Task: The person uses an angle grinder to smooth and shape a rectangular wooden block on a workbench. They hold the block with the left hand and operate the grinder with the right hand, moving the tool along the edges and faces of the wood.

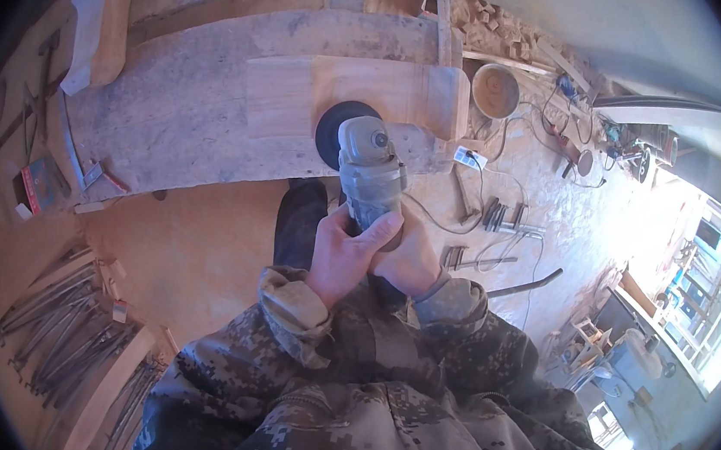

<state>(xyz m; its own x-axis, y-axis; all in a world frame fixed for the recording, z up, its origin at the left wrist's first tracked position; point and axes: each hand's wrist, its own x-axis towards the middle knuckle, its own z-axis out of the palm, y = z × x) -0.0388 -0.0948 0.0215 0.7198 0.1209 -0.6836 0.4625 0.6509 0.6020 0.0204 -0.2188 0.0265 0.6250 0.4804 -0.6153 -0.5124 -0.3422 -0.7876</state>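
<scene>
Workshop floor [204, 232], tan and dusty; above it, one long worn workbench [172, 111], bearing a pale wooden board [278, 87] with rounded right-hand corners. Angle grinder [371, 178], grey, head over the board's near edge, rear barrel gripped by left hand [339, 253] and right hand [412, 252], both wrapped closed; likely weighty, rigid, hard-cased, perhaps slick with dust, best held by that barrel, well behind the head. Dark round disc [332, 127], contact with board not tellable, unfit for grasping; thin cord [455, 232], probably limp.
</scene>
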